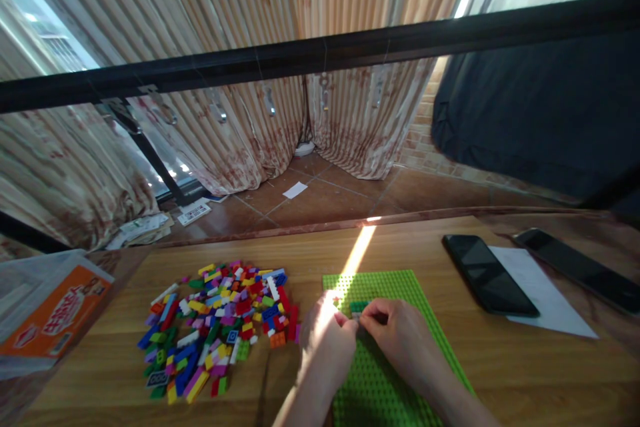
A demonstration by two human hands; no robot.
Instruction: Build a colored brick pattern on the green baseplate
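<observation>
A light green studded baseplate (pixel 383 383) lies on the wooden table, and both hands meet over its upper part. My left hand (pixel 327 333) is closed, with thumb and index finger pinched together at the tip. Facing it from the right, my right hand (pixel 397 330) is also closed in a pinch. Between the two sets of fingertips shows a small pale brick (pixel 356 315), mostly covered by the fingers. Directly behind it, a dark green brick (pixel 359 305) sits on the baseplate. Whether the pale brick is pressed down onto the studs cannot be made out.
Left of the baseplate spreads a pile of loose colourful bricks (pixel 220 320). A clear plastic box with an orange label (pixel 57 320) stands at the far left. To the right are a black phone (pixel 490 273), white paper (pixel 530 287) and another dark phone (pixel 583 267).
</observation>
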